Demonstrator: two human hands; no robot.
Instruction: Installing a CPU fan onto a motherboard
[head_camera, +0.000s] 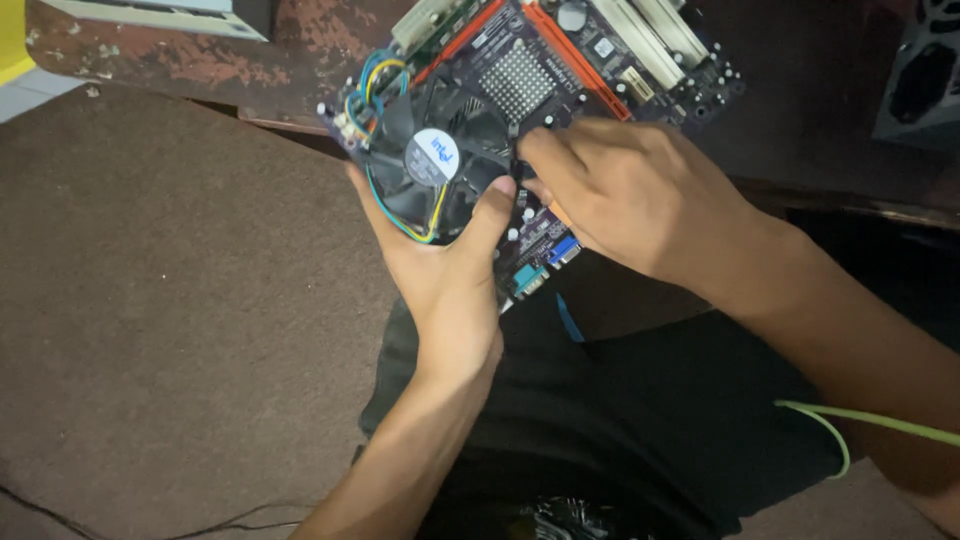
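A dark computer circuit board (560, 80) sits in the upper middle of the frame, tilted, its lower edge resting toward the person's lap. The left hand (445, 270) grips it from below, fingers curled under the round black cooling fan (435, 165) and the thumb pressed up along the fan's right side. The right hand (625, 190) comes in from the right, fingers bent close together and pinching at the board just beside the fan; what the tips hold I cannot tell. Coloured wires (375, 85) loop at the fan's upper left. A thin green cable (850, 425) crosses the lower right, over the black shorts (640, 420).
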